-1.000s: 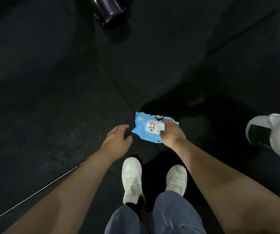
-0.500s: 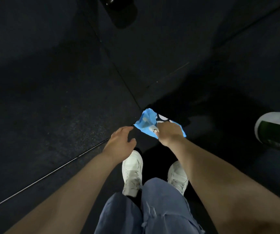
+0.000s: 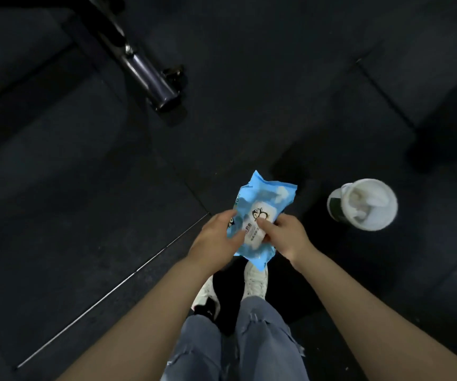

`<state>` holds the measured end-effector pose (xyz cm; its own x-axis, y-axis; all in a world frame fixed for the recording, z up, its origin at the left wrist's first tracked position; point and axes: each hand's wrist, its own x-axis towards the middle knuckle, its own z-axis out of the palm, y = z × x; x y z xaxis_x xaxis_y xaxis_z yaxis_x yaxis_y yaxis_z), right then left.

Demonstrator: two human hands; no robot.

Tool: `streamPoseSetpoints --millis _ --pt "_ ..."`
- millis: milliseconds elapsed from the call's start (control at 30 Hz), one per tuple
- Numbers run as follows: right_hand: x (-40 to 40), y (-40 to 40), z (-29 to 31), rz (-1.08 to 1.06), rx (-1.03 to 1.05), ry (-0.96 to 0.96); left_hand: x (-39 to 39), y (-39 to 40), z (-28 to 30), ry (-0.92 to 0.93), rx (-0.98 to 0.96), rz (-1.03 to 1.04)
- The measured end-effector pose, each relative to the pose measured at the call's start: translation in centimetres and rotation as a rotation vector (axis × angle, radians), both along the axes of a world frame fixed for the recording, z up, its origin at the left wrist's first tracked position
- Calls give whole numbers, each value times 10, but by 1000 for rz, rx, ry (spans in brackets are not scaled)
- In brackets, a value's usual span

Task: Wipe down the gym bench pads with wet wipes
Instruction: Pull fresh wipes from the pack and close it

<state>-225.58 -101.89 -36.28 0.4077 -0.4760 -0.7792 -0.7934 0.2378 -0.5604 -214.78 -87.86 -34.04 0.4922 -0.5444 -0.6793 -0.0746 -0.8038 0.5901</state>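
Now both hands' fingers curl closed on the pack (image 3: 260, 215), left hand (image 3: 216, 240) beside right hand (image 3: 285, 235); a cup (image 3: 365, 204) stands right of them.

Glossy plastic wipes pack (image 3: 260, 215), matt rubber floor (image 3: 56, 215), shiny metal bench leg (image 3: 150, 78).
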Motion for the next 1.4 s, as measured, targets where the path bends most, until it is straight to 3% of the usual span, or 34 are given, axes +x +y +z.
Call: streamPoseSetpoints --millis 200,400,600,1100,1267,1400 --pt "-40 -9 149 -293 59 -100 -43 -29 120 -148 -139 -188" --pt "-88 7 256 -491 44 -148 -78 -56 209 -316 -228 -364" --pt "-152 46 328 -662 -13 -135 -118 -47 277 -213 -278 -579" --pt "-295 216 394 -1096 -188 -113 -258 20 352 41 -258 -1127" --pt "-350 271 408 -1280 -209 -235 -320 40 379 128 -294 -1335" --pt "-394 320 412 -1440 -282 -270 -379 66 388 71 -261 -1562"
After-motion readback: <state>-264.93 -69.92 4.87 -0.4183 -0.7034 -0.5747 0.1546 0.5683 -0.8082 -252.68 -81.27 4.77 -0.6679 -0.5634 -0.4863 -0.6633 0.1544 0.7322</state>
